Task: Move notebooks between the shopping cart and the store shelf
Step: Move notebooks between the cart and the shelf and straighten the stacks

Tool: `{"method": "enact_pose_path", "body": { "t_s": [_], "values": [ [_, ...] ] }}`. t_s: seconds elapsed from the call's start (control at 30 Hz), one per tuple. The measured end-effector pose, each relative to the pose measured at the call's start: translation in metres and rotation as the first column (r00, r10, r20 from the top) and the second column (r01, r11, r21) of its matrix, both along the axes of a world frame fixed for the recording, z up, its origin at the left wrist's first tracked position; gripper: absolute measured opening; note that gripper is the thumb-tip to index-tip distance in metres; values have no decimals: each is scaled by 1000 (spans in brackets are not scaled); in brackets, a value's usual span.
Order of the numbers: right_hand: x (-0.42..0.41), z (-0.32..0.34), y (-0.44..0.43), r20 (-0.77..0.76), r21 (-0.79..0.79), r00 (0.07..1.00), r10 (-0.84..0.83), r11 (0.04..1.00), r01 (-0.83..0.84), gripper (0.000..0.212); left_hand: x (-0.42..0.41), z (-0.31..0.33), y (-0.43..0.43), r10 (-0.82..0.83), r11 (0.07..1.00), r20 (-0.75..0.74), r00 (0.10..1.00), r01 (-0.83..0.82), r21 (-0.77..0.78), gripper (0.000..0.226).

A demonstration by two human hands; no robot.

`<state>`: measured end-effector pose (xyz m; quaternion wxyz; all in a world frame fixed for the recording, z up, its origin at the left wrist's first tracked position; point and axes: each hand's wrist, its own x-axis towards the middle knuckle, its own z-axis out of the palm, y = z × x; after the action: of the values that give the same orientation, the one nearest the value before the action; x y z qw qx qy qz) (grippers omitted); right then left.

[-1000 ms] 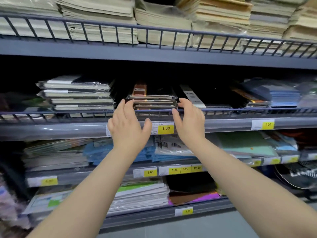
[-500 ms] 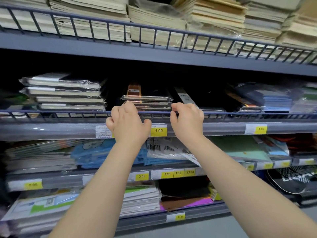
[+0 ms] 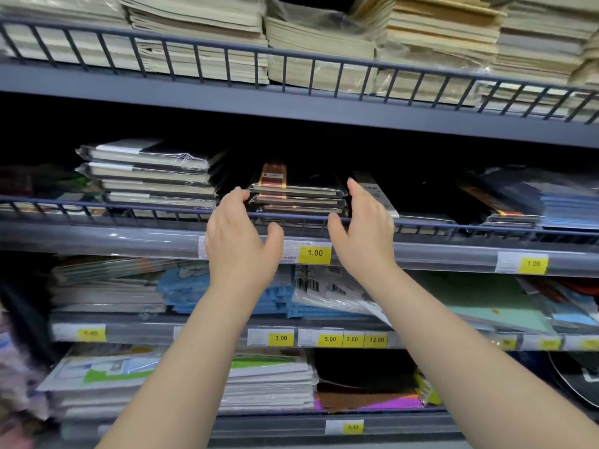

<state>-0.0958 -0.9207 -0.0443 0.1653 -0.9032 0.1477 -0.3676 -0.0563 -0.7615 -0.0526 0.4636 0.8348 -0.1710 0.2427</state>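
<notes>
A small stack of dark wrapped notebooks (image 3: 296,197) with a brown and gold band lies on the middle shelf behind a wire rail (image 3: 129,207). My left hand (image 3: 241,241) is raised at the stack's left end, fingers spread, fingertips near its corner. My right hand (image 3: 364,231) is at the stack's right end, fingers apart, thumb by the rail. Neither hand grips anything. The shopping cart is out of view.
A taller pile of wrapped notebooks (image 3: 152,171) sits left of the stack, blue ones (image 3: 564,202) to the right. Cream notebooks (image 3: 324,56) fill the top shelf. Lower shelves hold blue packs (image 3: 188,286) and white pads (image 3: 269,380). Yellow price tags (image 3: 314,252) line the shelf edges.
Both hands were curled at the rail in front of the stack half a second ago. Now their fingers have opened and sit at the stack's two ends.
</notes>
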Motion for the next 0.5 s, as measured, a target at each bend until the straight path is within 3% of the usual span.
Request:
{"method": "enact_pose_path", "body": {
  "t_s": [0.07, 0.17, 0.23, 0.33, 0.5],
  "values": [
    [2, 0, 6, -1, 117, 996, 86, 989, -85, 62, 0, 5, -6, -114, 987, -37, 993, 109, -115, 69],
    [1, 6, 7, -22, 269, 988, 156, 952, -144, 61, 5, 16, -14, -229, 956, -223, 947, 177, -233, 78],
    [0, 10, 5, -84, 241, 987, 134, 964, -111, 60, 12, 19, -16, -168, 983, -280, 945, 139, -121, 80],
    [-2, 10, 2, -143, 202, 986, 80, 978, -50, 59, 14, 17, -16, -147, 989, -251, 957, 146, -24, 74],
    [-4, 3, -4, -69, 384, 987, 143, 917, -105, 56, 15, 11, -19, -68, 985, -168, 983, 93, 146, 74]
  ]
}}
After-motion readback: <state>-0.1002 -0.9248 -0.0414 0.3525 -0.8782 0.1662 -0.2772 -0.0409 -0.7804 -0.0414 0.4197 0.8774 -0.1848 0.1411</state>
